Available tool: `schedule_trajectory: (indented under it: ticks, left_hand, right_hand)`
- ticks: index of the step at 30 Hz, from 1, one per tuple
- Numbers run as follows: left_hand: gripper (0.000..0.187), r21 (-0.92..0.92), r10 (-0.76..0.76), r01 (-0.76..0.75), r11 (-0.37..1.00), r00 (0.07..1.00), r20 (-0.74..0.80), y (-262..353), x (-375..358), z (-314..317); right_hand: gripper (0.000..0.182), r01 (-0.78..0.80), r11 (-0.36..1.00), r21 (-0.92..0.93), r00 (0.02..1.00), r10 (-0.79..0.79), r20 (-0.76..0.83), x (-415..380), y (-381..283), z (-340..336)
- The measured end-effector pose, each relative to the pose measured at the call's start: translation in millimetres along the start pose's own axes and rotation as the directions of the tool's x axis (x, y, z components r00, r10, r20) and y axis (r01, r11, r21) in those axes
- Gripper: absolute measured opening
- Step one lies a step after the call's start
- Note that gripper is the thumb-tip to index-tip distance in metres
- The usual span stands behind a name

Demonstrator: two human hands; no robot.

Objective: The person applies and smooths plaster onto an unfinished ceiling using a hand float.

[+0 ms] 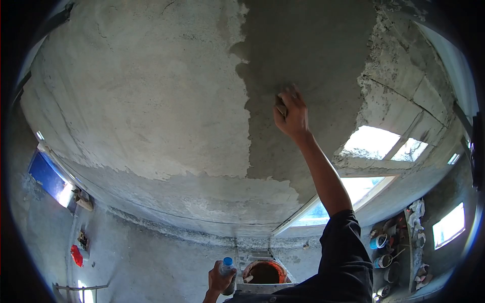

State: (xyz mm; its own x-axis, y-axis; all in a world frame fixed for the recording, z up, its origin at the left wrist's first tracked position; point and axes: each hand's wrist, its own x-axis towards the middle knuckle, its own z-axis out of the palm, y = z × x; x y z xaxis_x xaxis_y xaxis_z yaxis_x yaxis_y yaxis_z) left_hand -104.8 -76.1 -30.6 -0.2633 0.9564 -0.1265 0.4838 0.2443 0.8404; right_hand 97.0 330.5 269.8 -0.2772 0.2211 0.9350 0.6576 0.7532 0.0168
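My right hand is raised against a dark, damp-looking patch of plaster, its fingers curled. A small pale edge shows between the fingers, but I cannot make out what it belongs to. Low in the view, my left hand is wrapped round a clear plastic bottle with a blue cap. The bottle stands nearly upright in the grip, and its lower part is partly hidden. To the left of the dark patch is lighter, dry plaster, with a ragged border between the two.
A round orange-rimmed tub with dark contents sits below me, near a ladder-like frame. Rough bare blocks and a window lie to the right. Several buckets stand at lower right; a red item lies at left.
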Motion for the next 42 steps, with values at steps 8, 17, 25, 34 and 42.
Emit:
schedule_trajectory:
  ticks: [8,17,25,34,42]
  left_hand:
    - [0.052,0.009,0.015,-0.016,1.000,1.000,0.010,-1.1,0.0,0.9]
    - [0.050,-0.016,-0.014,0.015,1.000,0.999,0.031,-7.0,2.2,3.6]
    - [0.049,0.021,0.007,-0.008,1.000,1.000,0.013,2.4,2.0,-0.7]
    - [0.050,0.001,0.031,-0.031,1.000,1.000,0.007,-5.4,1.7,2.7]
    - [0.052,0.027,0.043,-0.042,0.999,0.999,-0.007,-6.4,1.3,4.1]
  right_hand:
    - [0.019,-0.064,0.980,-0.189,0.993,0.044,-0.108,-3.3,-3.1,-1.8]
    - [0.021,-0.114,0.974,-0.196,0.993,0.106,-0.054,-6.6,2.7,12.9]
    - [0.027,-0.114,0.979,-0.171,0.993,0.110,-0.034,-9.8,5.4,15.7]
    - [0.019,0.030,0.990,0.137,0.993,-0.045,0.105,-19.8,0.0,7.5]
    - [0.024,-0.687,0.555,0.469,0.724,0.583,0.369,-21.8,-4.7,-3.6]
